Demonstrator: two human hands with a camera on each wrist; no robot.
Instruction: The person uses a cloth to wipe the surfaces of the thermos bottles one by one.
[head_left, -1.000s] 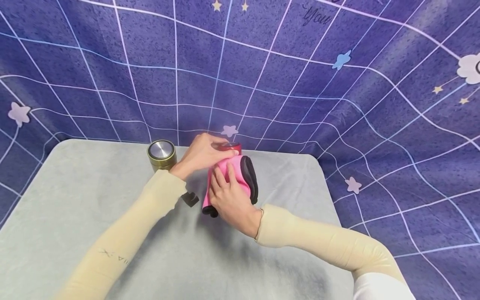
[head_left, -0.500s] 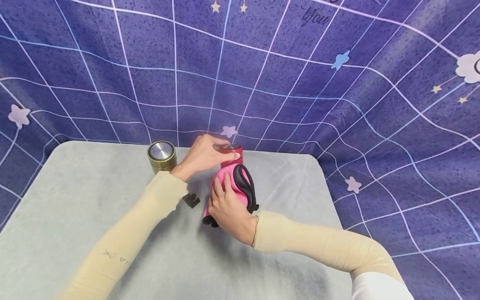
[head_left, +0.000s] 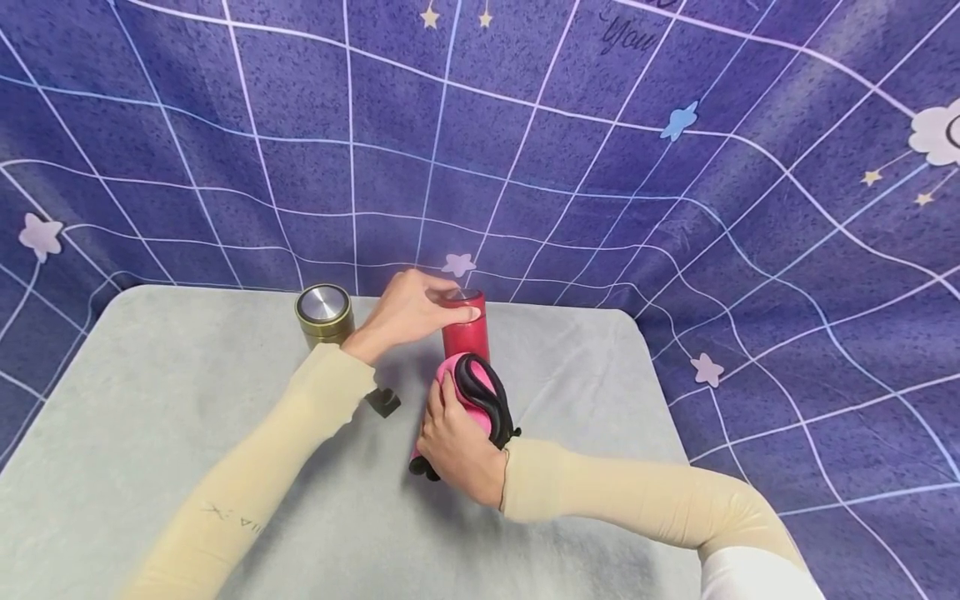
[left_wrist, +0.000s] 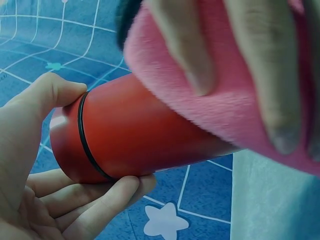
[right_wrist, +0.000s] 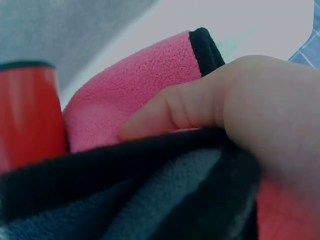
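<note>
My left hand (head_left: 408, 308) grips a red cylindrical thermos (head_left: 467, 337) by its capped end, near the table's back edge. In the left wrist view, thumb and fingers curl round both sides of the thermos (left_wrist: 145, 125) by a black ring. My right hand (head_left: 461, 442) holds a pink cloth with black edging (left_wrist: 165, 60) against the thermos's other end, which the cloth covers. Seen from the right wrist, the thumb presses on the folded cloth (right_wrist: 140, 80), whose black border crosses the foreground. The red wall (right_wrist: 27, 110) shows at the left there.
An olive-gold thermos with a silver top (head_left: 323, 312) stands left of my left hand. Below my left wrist is a small black object (head_left: 385, 402). A grey cloth covers the table (head_left: 150, 392), and a purple grid-patterned curtain (head_left: 300, 167) hangs behind.
My right hand and the pink cloth have slid down along the red thermos toward me, uncovering more of its red wall. My left hand stays almost in place on the capped end.
</note>
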